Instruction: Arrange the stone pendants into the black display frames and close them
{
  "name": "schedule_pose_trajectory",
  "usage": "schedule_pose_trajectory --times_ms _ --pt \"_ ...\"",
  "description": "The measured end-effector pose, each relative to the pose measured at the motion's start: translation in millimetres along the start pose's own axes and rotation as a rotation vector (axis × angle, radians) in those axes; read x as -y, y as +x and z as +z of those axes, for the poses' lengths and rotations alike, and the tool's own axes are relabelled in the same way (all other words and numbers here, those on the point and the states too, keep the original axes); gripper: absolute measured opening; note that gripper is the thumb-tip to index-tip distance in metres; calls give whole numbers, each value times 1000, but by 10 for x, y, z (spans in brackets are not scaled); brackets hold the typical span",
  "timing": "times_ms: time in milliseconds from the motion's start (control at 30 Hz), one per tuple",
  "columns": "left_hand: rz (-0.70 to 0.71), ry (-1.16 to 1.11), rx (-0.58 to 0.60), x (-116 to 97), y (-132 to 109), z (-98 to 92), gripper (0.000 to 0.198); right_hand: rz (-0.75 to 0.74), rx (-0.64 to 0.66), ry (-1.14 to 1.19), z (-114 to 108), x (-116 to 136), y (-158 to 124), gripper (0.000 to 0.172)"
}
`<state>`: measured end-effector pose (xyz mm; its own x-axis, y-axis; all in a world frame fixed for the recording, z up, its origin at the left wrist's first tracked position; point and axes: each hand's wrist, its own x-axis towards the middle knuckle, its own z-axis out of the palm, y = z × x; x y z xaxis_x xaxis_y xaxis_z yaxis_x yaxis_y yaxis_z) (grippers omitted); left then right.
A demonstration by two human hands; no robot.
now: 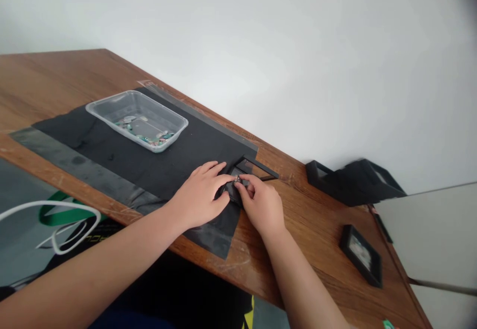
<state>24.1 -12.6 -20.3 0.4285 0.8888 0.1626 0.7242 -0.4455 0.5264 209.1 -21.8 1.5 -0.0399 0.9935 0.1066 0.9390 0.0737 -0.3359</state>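
Observation:
Between the thumb and index finger of my right hand [263, 207] is a small shiny greyish piece [237, 179], too small to name more exactly. My left hand [199, 195] lies over the black sheet with its fingers stretched and thumb apart. Its index fingertip comes right up to the small piece; whether it presses on it I cannot tell. Just beyond and partly under both hands is a black box-like frame [266, 170] with a clear pane, its near part covered by my fingers.
A clear plastic container [175, 137] with several green, white and pinkish pieces stands on the black sheet [201, 152]. Stacked black frames [354, 182] sit against the wall. Another black frame [361, 254] lies on the wooden table [309, 224]. A white cable [74, 205] hangs near the front edge.

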Motion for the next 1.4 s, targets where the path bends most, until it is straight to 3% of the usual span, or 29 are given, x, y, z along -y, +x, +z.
schedule_pose_trajectory --times_ms 467,800,1033,1400 --pt "27 23 -25 14 12 38 52 -38 20 104 40 -37 32 19" --pt "13 11 10 17 33 18 51 -1 9 54 17 -6 -11 23" --pt "2 -10 13 17 43 9 50 -18 69 179 -30 -94 3 27" --pt "17 -82 -18 36 55 0 44 17 43 270 -11 -106 -10 22"
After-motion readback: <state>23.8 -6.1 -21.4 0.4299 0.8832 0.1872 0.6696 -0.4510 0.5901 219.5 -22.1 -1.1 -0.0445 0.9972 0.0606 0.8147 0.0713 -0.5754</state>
